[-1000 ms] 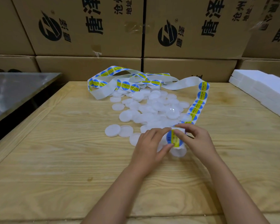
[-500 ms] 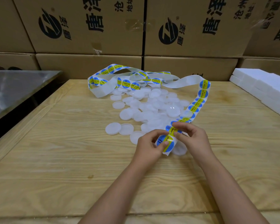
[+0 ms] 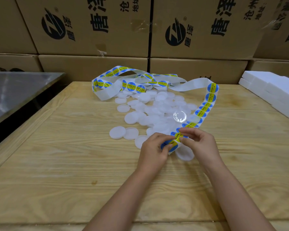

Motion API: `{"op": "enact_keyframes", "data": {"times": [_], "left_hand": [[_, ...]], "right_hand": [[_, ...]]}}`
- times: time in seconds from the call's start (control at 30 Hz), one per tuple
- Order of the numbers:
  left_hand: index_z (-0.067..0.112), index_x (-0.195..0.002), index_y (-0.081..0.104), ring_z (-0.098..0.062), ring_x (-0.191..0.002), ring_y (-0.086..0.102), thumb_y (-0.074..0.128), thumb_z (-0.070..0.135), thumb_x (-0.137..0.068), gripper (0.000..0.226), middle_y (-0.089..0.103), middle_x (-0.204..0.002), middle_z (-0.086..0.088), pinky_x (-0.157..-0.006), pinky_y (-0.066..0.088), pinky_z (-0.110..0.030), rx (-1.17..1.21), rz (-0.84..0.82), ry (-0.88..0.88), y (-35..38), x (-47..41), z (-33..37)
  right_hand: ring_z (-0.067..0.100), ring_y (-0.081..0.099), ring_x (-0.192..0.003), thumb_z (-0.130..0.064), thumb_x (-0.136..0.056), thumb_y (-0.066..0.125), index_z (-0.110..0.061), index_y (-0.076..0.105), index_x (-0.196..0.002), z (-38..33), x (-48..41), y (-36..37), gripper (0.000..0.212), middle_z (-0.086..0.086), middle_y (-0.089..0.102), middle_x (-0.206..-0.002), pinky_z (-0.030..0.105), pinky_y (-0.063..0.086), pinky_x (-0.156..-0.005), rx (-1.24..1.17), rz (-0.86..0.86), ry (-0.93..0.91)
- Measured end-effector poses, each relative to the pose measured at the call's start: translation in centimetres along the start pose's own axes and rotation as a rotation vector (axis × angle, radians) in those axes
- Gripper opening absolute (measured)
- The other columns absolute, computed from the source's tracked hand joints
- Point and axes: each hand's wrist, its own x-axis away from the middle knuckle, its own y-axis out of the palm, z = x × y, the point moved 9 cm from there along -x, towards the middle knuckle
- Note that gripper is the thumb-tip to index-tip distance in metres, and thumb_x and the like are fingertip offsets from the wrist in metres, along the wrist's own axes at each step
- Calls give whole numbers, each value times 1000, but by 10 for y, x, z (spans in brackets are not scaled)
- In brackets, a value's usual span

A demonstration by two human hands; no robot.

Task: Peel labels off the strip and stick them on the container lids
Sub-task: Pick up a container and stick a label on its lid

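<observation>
A long white backing strip (image 3: 190, 85) carrying round blue-and-yellow labels loops across the back of the wooden table (image 3: 57, 164) and runs down the right side to my hands. My left hand (image 3: 154, 150) pinches the end label (image 3: 169, 145) between thumb and fingers. My right hand (image 3: 198, 143) pinches the strip just beside it, at the following label (image 3: 178, 136). A heap of white round container lids (image 3: 157, 110) lies behind my hands. One lid (image 3: 184, 154) sits directly under them, partly hidden. A clear shiny lid (image 3: 180, 116) rests on the heap.
Stacked cardboard boxes (image 3: 93, 27) with printed logos wall off the back. A steel table (image 3: 15, 90) stands to the left, across a dark gap. White foam blocks (image 3: 270, 87) lie at the right edge of the table. Two lids (image 3: 123, 132) lie apart at the left of the heap.
The end of the strip has been turned and drawn left, so the end label now lies flatter between my hands. My left thumb has moved onto that label; both hands stayed near the same spot.
</observation>
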Motion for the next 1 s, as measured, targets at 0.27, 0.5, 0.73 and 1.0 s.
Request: {"op": "enact_keyframes", "data": {"times": [0.27,0.5,0.73,1.0], "left_hand": [[20,-80,75,7,-86,56,71,2,-78,18,59,-100,16,-67,40,-9,98,-8,-72,-1,1,-4],[31,-71,67,2,-80,60,70,1,-78,31,67,-80,17,-70,43,-17,293,2,-231,-6,-5,-18],[16,-81,67,-5,-66,62,65,0,-84,17,69,-71,9,-61,49,-19,579,100,-385,-19,-6,-40],[10,-79,63,-12,-54,56,59,-6,-84,17,65,-63,4,-57,48,-23,678,124,-454,-21,-6,-46]], "right_hand": [[5,65,-87,5,-78,66,-19,71,-76,0,3,-4,25,-8,71,-93,21,49,-81,41,76,29],[15,62,-93,1,-80,62,-23,70,-75,-3,-2,-22,26,-4,69,-92,31,48,-86,299,191,-12],[10,52,-72,2,-78,55,-24,68,-79,-1,-5,-32,29,-9,59,-74,15,33,-56,575,182,27],[24,53,-102,-7,-83,56,-22,69,-94,-20,0,-17,23,-3,65,-93,28,25,-79,915,143,-83]]}}
